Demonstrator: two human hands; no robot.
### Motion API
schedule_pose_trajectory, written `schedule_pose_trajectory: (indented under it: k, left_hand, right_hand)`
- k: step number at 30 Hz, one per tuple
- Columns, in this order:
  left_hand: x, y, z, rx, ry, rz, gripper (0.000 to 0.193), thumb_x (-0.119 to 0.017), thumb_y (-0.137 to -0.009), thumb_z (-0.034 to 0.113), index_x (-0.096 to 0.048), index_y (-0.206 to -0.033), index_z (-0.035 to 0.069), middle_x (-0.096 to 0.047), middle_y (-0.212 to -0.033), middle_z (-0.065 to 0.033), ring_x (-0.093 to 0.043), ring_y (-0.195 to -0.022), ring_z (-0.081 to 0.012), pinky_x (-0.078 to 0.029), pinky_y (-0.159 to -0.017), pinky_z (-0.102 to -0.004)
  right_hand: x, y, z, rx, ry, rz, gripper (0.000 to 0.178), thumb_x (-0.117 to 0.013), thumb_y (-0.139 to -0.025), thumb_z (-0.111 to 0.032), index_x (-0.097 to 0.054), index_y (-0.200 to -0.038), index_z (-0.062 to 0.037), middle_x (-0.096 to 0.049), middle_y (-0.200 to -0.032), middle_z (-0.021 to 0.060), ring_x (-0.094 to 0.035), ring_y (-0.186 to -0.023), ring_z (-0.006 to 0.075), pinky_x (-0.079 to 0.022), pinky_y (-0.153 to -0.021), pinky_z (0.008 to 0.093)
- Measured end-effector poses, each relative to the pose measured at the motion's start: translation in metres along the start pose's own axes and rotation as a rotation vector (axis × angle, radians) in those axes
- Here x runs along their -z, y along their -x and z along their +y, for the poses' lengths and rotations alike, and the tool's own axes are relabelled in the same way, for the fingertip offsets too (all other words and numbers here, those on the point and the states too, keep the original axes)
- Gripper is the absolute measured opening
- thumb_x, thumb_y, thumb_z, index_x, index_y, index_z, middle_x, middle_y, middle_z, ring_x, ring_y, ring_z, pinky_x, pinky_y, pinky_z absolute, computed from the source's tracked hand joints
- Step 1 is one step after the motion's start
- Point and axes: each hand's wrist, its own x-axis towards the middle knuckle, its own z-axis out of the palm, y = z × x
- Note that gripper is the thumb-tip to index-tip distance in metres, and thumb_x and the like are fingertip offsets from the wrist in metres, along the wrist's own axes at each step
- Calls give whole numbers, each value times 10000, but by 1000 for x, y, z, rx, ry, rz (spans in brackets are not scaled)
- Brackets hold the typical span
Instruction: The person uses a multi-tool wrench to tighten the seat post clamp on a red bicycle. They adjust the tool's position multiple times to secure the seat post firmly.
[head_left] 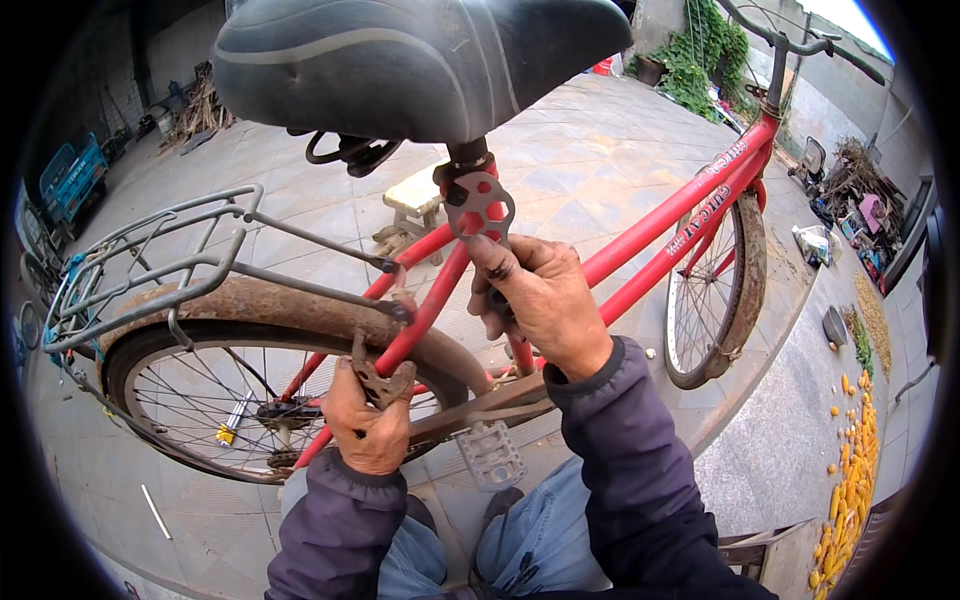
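Note:
A red bicycle stands side-on before me, its black saddle nearest at the top. My right hand grips a flat grey multi-hole bicycle wrench. The plate stands upright in front of the seat post, below the saddle; I cannot tell whether it touches the clamp. Lower and to the left, my left hand is closed on a rusty wrench-like tool, beside the rusty rear mudguard and the red frame tube. The palm hides most of that tool.
A grey rear rack juts out left over the wheel. The pedal sits just above my knees. Behind the frame is a small wooden stool. Corn cobs lie at the right; a screwdriver-like tool shows behind the spokes.

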Motion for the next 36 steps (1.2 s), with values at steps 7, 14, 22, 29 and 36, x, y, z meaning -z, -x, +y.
schedule_pose_trajectory:
  k: [7,14,22,29,36]
  left_hand:
    - [2,0,-3,22,-22,-7,227,-685,-762,48,-525,-903,-31,-585,-738,-134,-562,-593,-206,-449,-573,-279]
    - [-2,-1,-5,36,56,47,263,-683,-766,49,-496,-930,-35,-581,-720,-129,-562,-572,-202,-438,-542,-280]
    - [-2,2,-8,76,-65,30,277,-697,-752,39,-488,-917,-36,-577,-712,-120,-568,-578,-177,-448,-552,-262]
    - [-5,4,-14,56,-8,69,296,-716,-739,45,-483,-907,-30,-574,-724,-105,-559,-584,-160,-445,-550,-254]
    - [-10,1,-16,-40,-65,134,318,-742,-732,82,-496,-912,-7,-578,-711,-113,-586,-585,-179,-460,-559,-263]
  right_hand:
    - [3,0,4,-48,-140,-61,374,-552,-911,-374,-593,-784,-25,-599,-632,62,-550,-477,92,-397,-409,193]
    - [17,-6,11,-111,-346,-243,460,-470,-929,-444,-584,-846,-6,-583,-634,95,-544,-507,142,-385,-416,224]
    - [18,-8,16,-116,-432,-294,569,-388,-922,-532,-564,-882,7,-528,-595,86,-459,-472,129,-343,-411,222]
    - [23,-13,17,-158,-429,-392,570,-367,-925,-554,-555,-898,-17,-499,-591,35,-391,-470,79,-292,-415,215]
    - [23,-11,14,-179,-391,-402,601,-374,-911,-590,-567,-870,-23,-490,-599,17,-365,-479,70,-269,-419,210]
